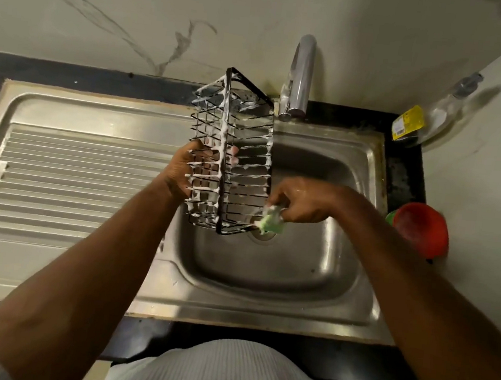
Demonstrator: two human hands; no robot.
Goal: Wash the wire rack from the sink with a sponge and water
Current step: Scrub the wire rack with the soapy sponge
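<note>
A black wire rack [246,127], streaked with white foam, is held upright above the steel sink basin [311,276]. My left hand [183,170] grips the rack from its left side, fingers curled through the wires. My right hand [303,201] holds a green and yellow sponge [269,222] against the rack's lower right corner, just above the drain. The chrome tap [299,77] stands behind the rack; no water shows running from it.
A ribbed steel draining board [59,176] lies left of the basin. A red bowl [421,229] sits on the dark counter at the right. A clear bottle with a yellow label [430,116] stands in the back right corner by the wall.
</note>
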